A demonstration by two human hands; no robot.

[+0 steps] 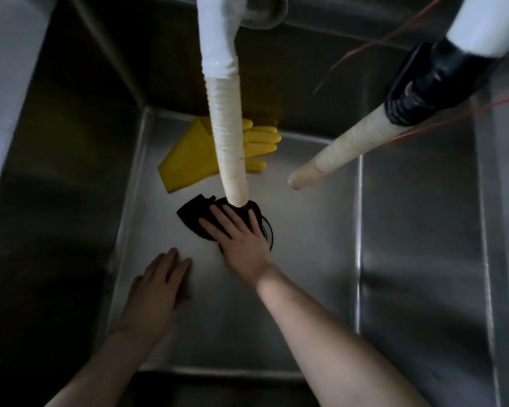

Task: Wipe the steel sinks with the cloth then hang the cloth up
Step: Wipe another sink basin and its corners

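right hand (241, 239) fingers spread flat, pressing dark cloth (199, 215) onto sink floor (306, 259) to wipe; left hand (159, 292), fingers straight and together, braces nearer left for balance

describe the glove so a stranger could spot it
Look at the far end of the steel sink floor. Partly behind the ribbed hose hanging down the middle lies the glove. It is the only bright yellow thing; the cloth nearer is dark.

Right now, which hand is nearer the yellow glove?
Right. The right hand presses the dark cloth just in front of the yellow glove; the left hand is farther off, toward the sink's near-left side.
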